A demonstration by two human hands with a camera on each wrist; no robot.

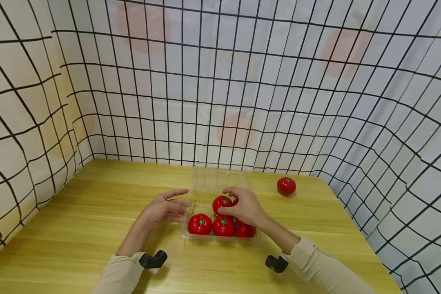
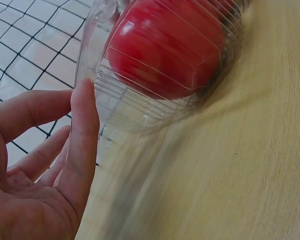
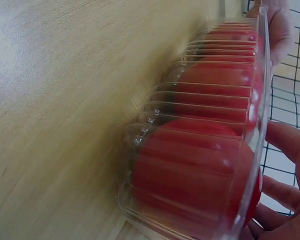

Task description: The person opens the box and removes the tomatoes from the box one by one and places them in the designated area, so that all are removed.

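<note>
A clear plastic clamshell box stands at the table's middle, its lid folded back. Three red tomatoes line its front row. Behind them, my right hand holds a tomato, thumb across its near side and fingers arched over its far side. More red shows under the palm, partly hidden. My left hand is at the box's left side, fingers extended. In the left wrist view, the left thumb touches the box rim beside a tomato. The right wrist view shows tomatoes through the ribbed wall.
A single tomato sits on the wooden table at the back right, outside the box. White walls with a black grid enclose the table at the back and both sides. Black wrist cameras stick out from both sleeves.
</note>
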